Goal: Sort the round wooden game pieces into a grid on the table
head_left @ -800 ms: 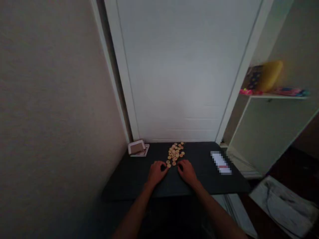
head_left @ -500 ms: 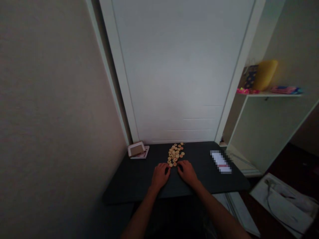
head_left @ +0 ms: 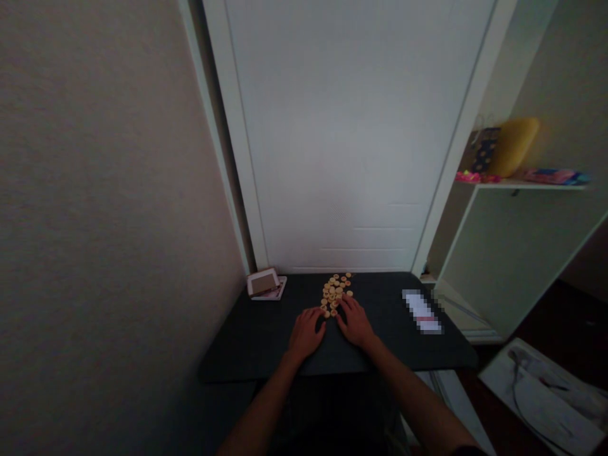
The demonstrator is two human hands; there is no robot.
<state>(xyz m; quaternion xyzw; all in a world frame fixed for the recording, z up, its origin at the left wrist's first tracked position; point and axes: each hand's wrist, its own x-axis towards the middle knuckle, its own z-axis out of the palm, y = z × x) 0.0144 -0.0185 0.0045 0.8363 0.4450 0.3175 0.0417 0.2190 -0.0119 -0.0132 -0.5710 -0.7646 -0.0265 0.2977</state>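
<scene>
1. Wooden-looking discs (head_left: 332, 292) lie on the dark tabletop (head_left: 251, 345), in a loose, elongated cluster between the hands and the white door (head_left: 342, 139).
2. Gathering, judged by the layout alone, looks mostly done: nearly all the discs sit close together, some overlapping, with a few strays at the far end and along the right edge.
3. Ordering looks undone; no neat row, stack or sorted group shows (the markings on the faces are too small to read).
4. Left hand (head_left: 306, 332) rests at the near left edge of the cluster, fingers loosely curved, thumb parted from them, no grip visible.
5. Right hand (head_left: 356, 324) reaches over the near right side, fingers spread and thumb apart beside the nearest discs; whether a fingertip presses one, I cannot tell.
6. Two shallow boxes (head_left: 264, 284), one resting askew on the other, sit at the far left corner, well apart from both hands; no discs can be made out in them.
</scene>
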